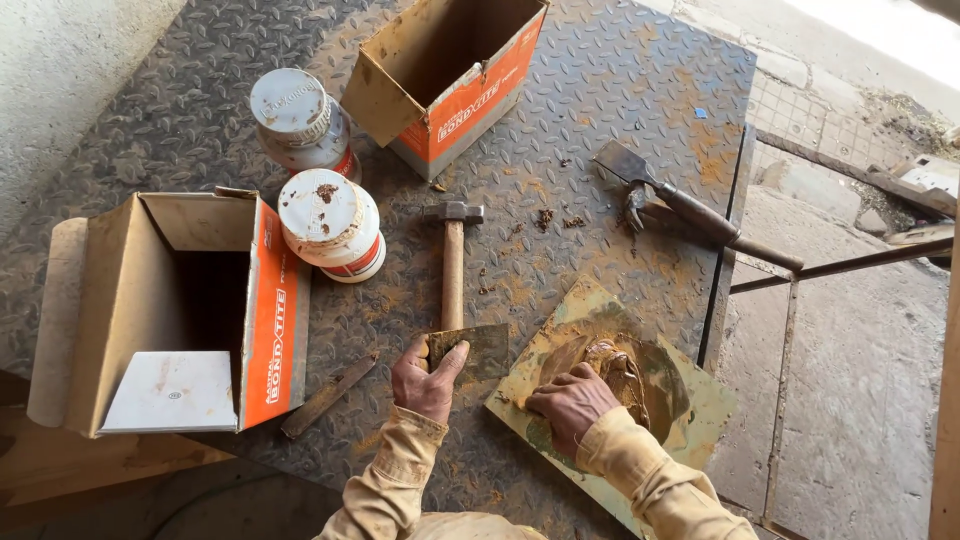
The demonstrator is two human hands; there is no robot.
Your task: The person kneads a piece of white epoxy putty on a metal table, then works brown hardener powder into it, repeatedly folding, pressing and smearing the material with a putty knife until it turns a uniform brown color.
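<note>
- Brown putty (615,368), already kneaded into one lump, sits in the middle of a smeared greenish board (700,405) at the tabletop's right edge; smears around it suggest the mixing is well under way, though I judge it unfinished since my hand is on it.
- My right hand (570,400) presses down on the lump's near side, fingers curled over it, gripping the paste rather than any tool.
- My left hand (425,380) clasps a flat metal scraper blade (472,350), thumb on top, just left of the board; the blade looks dirty but carries no fresh load.
- Two white tubs (330,225) stand near the middle of the checker-plate tabletop (600,90), lids on, the nearer lid spotted with brown; drawing material from them looks finished.
- Two orange-and-brown cartons (170,310) lie open and emptied beside the tubs.
- A hammer (453,255) lies untouched just beyond the scraper, a second scraper (690,210) farther right, and a thin metal strip (328,395) to my left.
- Left to do, in my view: work the lump even and apply it.
</note>
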